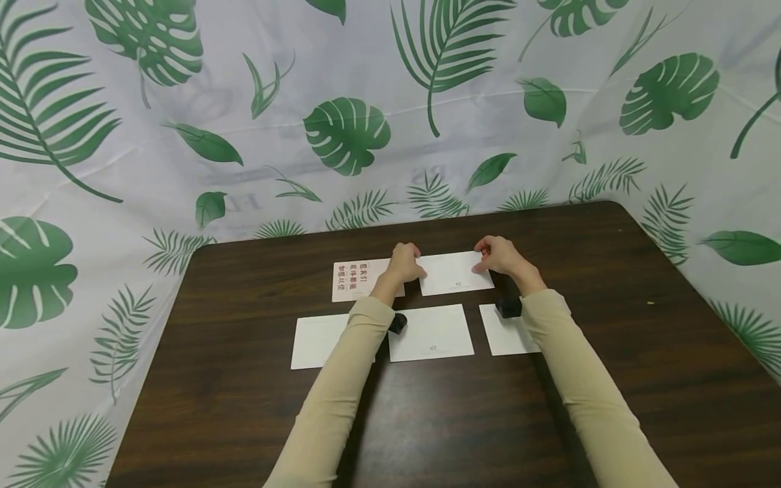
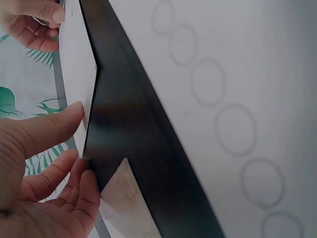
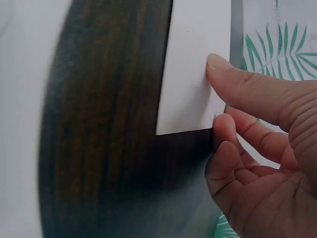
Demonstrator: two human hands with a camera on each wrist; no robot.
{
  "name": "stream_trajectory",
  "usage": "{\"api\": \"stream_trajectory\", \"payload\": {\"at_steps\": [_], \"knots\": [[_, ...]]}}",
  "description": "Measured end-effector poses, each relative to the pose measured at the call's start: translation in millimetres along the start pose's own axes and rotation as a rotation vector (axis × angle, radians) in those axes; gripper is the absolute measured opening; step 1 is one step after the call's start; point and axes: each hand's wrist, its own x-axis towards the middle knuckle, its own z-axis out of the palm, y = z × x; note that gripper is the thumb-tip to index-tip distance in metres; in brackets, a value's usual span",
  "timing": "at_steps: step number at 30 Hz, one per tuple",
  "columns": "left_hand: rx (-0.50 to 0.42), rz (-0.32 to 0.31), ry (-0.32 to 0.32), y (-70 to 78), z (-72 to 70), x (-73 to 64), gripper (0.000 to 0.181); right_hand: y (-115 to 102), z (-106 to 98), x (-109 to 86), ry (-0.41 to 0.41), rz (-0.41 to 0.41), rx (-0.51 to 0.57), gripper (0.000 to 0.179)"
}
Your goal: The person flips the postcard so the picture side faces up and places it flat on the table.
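A white card (image 1: 454,279) is held by both hands at the far side of the table. My left hand (image 1: 403,264) pinches its left end; in the left wrist view that thumb lies on the white card (image 2: 79,54), with the fingers by its edge. The right hand (image 1: 502,257) grips the opposite end. Seen from the right wrist, thumb and fingers of this hand (image 3: 267,134) take a corner of the white card (image 3: 190,94). Left of it lies a card with red printed characters (image 1: 350,281), partly covered by the left hand.
Nearer me, a row of white cards lies on the dark wooden table (image 1: 451,420): a left card (image 1: 314,342), a middle card (image 1: 430,332) and a right card (image 1: 506,335). The forearms cover parts of the outer two. A leaf-patterned cloth (image 1: 262,163) hangs behind the table.
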Motion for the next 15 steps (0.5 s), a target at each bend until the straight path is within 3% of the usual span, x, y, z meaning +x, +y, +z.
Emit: {"api": "stream_trajectory", "payload": {"at_steps": [2, 3, 6, 10, 15], "knots": [[-0.020, -0.047, -0.053, 27.7, -25.6, -28.3, 0.049, -0.7, -0.6, 0.3, -0.006, -0.011, -0.019, 0.043], [-0.048, -0.047, -0.069, 32.1, -31.5, -33.4, 0.049, -0.8, -0.8, 0.6, -0.010, -0.017, -0.029, 0.043], [-0.060, -0.077, -0.092, 63.0, -57.4, -68.7, 0.045, 0.0, -1.0, 2.0, -0.019, -0.022, -0.042, 0.045], [-0.048, -0.040, -0.064, 72.7, -66.1, -85.2, 0.048, 0.6, -1.3, 2.5, -0.025, -0.027, -0.032, 0.046], [-0.048, 0.015, -0.032, 71.8, -64.7, -88.6, 0.049, 1.1, -0.4, 1.3, -0.015, -0.015, -0.006, 0.053]]}}
